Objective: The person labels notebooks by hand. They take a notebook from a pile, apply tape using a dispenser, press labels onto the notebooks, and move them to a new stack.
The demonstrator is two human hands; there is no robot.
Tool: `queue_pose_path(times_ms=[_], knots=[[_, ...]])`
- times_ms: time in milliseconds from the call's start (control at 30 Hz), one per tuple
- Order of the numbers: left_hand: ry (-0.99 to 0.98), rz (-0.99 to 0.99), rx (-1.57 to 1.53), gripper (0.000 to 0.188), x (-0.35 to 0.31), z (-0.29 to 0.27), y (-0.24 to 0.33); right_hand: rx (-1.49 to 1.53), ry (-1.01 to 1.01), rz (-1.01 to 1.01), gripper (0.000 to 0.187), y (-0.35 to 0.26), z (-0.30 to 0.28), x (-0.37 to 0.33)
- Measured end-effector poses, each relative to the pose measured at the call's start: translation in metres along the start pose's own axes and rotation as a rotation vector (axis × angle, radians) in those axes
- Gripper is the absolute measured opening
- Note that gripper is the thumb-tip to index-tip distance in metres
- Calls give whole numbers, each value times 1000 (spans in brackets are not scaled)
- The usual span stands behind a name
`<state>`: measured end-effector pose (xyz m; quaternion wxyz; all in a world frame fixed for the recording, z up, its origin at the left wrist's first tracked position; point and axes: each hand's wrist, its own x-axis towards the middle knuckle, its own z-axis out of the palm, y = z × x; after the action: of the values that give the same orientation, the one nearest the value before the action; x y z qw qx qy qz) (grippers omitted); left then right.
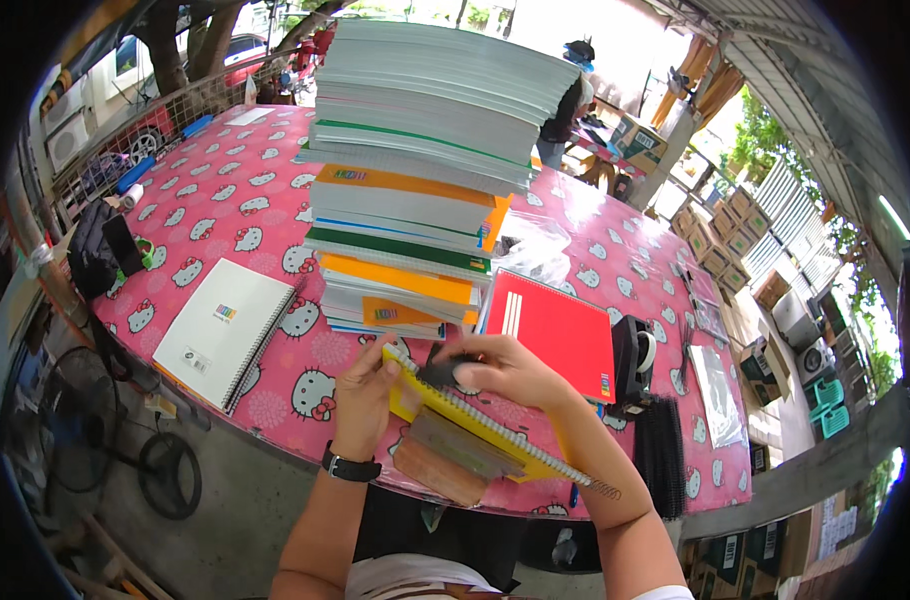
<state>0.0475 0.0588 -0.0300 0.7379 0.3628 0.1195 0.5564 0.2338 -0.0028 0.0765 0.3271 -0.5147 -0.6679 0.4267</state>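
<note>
A yellow notebook [535, 462] stands tilted on its edge in front of me, a pale spiral coil [475, 408] running along its upper side. The loose end of the coil sticks out past the notebook's lower right corner. My left hand [367, 385] pinches the notebook's upper left end. My right hand [510, 368] is closed around a small black tool [441, 372] at the coil's left end; its kind is hard to make out. Under the notebook lie a grey block [460, 445] and a brown wooden block [437, 470] at the table's near edge.
A tall stack of notebooks [415, 210] rises just beyond my hands. A white spiral notebook [220, 325] lies left, a red notebook [555, 330] right. Further right are a tape dispenser [631, 362], black coils [659, 450] and clear plastic sleeves [715, 395]. A person [565, 110] stands far back.
</note>
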Motion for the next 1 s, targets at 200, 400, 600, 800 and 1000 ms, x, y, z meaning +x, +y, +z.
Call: queue_pose_path(times_ms=[200, 400, 600, 800, 1000], knots=[[-23, 1, -16, 39, -1, 3, 1, 352, 39, -1, 44, 9, 4, -1], [-170, -138, 251, 48, -5, -11, -5, -131, 649, -44, 43, 50, -32, -41], [-144, -207, 384, 34, -16, -19, -26, -1153, 821, 254, 56, 105, -34, -125], [248, 32, 521, 28, -53, 1, -32, -881, 1082, 476, 59, 129, 35, -216], [152, 121, 542, 25, -74, 17, -37, -944, 946, 922, 68, 131, 93, -242]])
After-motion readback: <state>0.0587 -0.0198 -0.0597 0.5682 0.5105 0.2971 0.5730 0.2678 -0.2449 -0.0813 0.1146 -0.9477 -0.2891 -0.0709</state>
